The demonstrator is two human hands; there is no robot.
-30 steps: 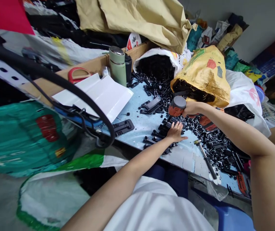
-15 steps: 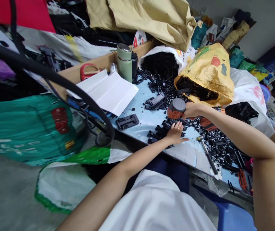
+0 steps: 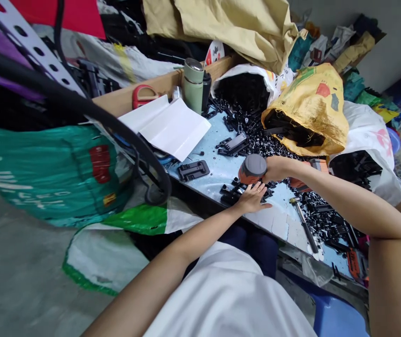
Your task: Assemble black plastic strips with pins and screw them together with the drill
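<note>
My right hand (image 3: 275,168) is wrapped round the handle of an orange and grey cordless drill (image 3: 252,169). The drill points down over a row of black plastic parts (image 3: 229,194) near the table's front edge; its tip is hidden. My left hand (image 3: 253,199) lies flat with fingers stretched out on those parts, just in front of the drill. A separate black plastic piece (image 3: 193,171) rests to the left. On the right, a hammer (image 3: 304,223) lies beside a heap of loose screws and small black parts (image 3: 322,217).
Behind the hands, a white sack (image 3: 218,89) and a yellow sack (image 3: 304,110) spill black parts onto the blue table (image 3: 218,161). White paper (image 3: 175,128) and a green flask (image 3: 193,86) stand left. A black cable (image 3: 116,124) arches across the near left.
The drill has shifted left along the row of black parts and a little towards me. My left hand has slid slightly left with it. The whole view has turned a little left.
</note>
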